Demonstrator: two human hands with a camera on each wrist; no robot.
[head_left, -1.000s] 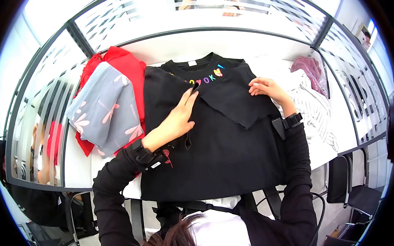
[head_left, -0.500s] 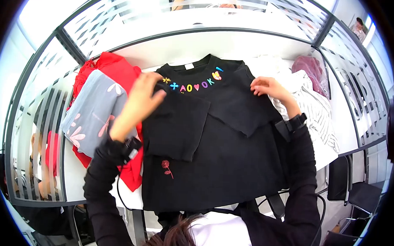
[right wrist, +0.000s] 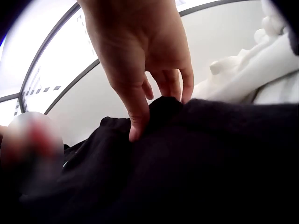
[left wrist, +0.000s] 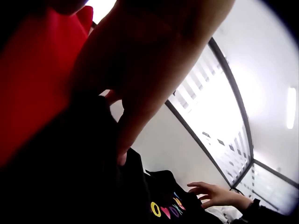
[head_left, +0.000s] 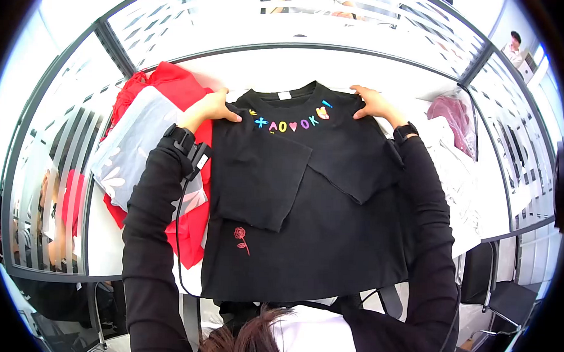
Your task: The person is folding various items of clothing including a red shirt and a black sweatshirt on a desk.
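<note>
A black T-shirt (head_left: pixel 341 252) lies spread on the table, collar away from me. Colourful letters (head_left: pixel 294 125) run below its neckline and a red rose print (head_left: pixel 240 239) sits low on the left. Both sleeves are folded inward across the front. My left hand (head_left: pixel 211 107) pinches the left shoulder, thumb on top and fingers over the far edge. At the opposite shoulder my right hand (head_left: pixel 376 105) grips the cloth; the right wrist view shows its thumb (right wrist: pixel 136 126) on the near side and fingers behind the fold.
To the left lie red cloth (head_left: pixel 167 79) and a grey-blue floral cloth (head_left: pixel 131 133). On the right are white striped clothing (head_left: pixel 446 175) and a mauve item in a clear bag (head_left: pixel 448 116). A low white partition (head_left: pixel 298 62) with glass above borders the table's back.
My left hand laid the left sleeve down across the shirt, let go, then moved to the left shoulder and took hold. My right hand moved up and now grips the right shoulder.
</note>
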